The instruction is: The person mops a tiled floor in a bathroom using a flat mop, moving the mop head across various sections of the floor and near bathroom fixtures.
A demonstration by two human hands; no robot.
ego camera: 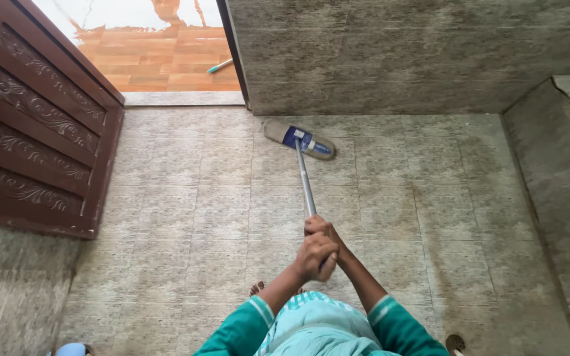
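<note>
Head view looks straight down at us gripping a mop handle [306, 184] with both hands, one stacked on the other. Our left hand [316, 256] is wrapped shut around the handle's near end, fingers curled tight over it. Our right hand [324, 231] closes around the same metal pole just beyond the left, nearer the mop head; its fingers are partly hidden, but they press around the handle too. Both forearms come out of green sleeves [245, 326] with pale cuffs.

We take the mop head [298, 140] as our landmark. It is flat, with a blue centre piece, and it lies on the grey tiled floor [199, 217], just short of the rough grey wall [397, 59] beyond it. The handle runs from the mop head back toward us. Left of the mop head stands a carved brown wooden door [34, 125], swung open. Beyond and left of the mop head, a doorway shows orange floor tiles [159, 62] and a thin greenish stick [220, 65] lying on them. Well to the right of the mop head, a raised grey ledge [555, 165] runs along the floor's edge.
</note>
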